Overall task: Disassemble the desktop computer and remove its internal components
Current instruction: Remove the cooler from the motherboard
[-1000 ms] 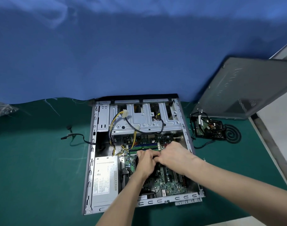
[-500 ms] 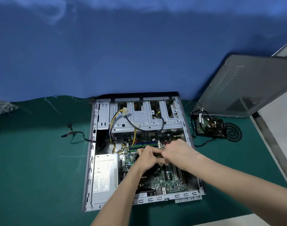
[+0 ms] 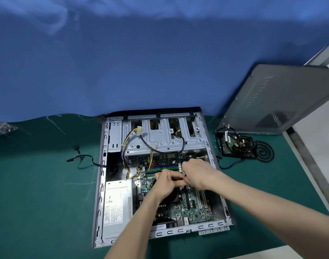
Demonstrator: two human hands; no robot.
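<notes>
The open sheet-metal computer case (image 3: 101, 184) lies flat on the green mat (image 3: 38, 193). It holds a green motherboard (image 3: 193, 208), a boxy silver power supply (image 3: 116, 204) near-left and a ribbed drive cage (image 3: 160, 142) at the far end. The left hand (image 3: 165, 184) and right hand (image 3: 197, 174) meet over the board with fingers curled; I cannot tell whether they pinch anything.

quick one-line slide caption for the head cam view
A person's left hand and right hand meet over the green motherboard inside the open grey metal desktop case lying on a green mat.
</notes>
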